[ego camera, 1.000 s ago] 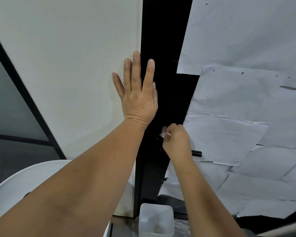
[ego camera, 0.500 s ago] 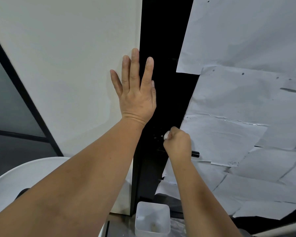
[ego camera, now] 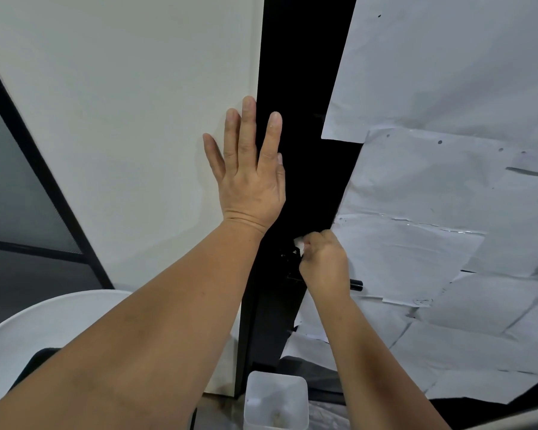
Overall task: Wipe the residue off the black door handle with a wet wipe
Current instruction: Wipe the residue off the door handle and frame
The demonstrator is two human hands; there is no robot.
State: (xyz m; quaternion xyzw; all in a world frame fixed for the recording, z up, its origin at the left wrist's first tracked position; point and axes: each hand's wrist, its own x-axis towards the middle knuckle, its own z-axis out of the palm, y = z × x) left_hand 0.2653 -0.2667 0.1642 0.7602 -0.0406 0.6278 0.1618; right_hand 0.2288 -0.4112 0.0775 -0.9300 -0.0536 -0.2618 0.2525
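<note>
The right hand (ego camera: 323, 262) is curled tightly around one wet wipe (ego camera: 298, 242), pressing it on the black door handle (ego camera: 356, 284) at the door's dark edge. The wipe is soft, light and damp, so bunch it firmly; the handle looks stiff and fixed. The left hand (ego camera: 249, 178) lies flat, fingers straight, on the door (ego camera: 137, 119). One plastic cup (ego camera: 275, 398) stands below.

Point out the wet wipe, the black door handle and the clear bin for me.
wet wipe (ego camera: 298, 242), head view: white corner showing above the right hand's fingers.
black door handle (ego camera: 356, 285), head view: free end right of the hand.
clear bin (ego camera: 255, 383), head view: upper left rim.
</note>
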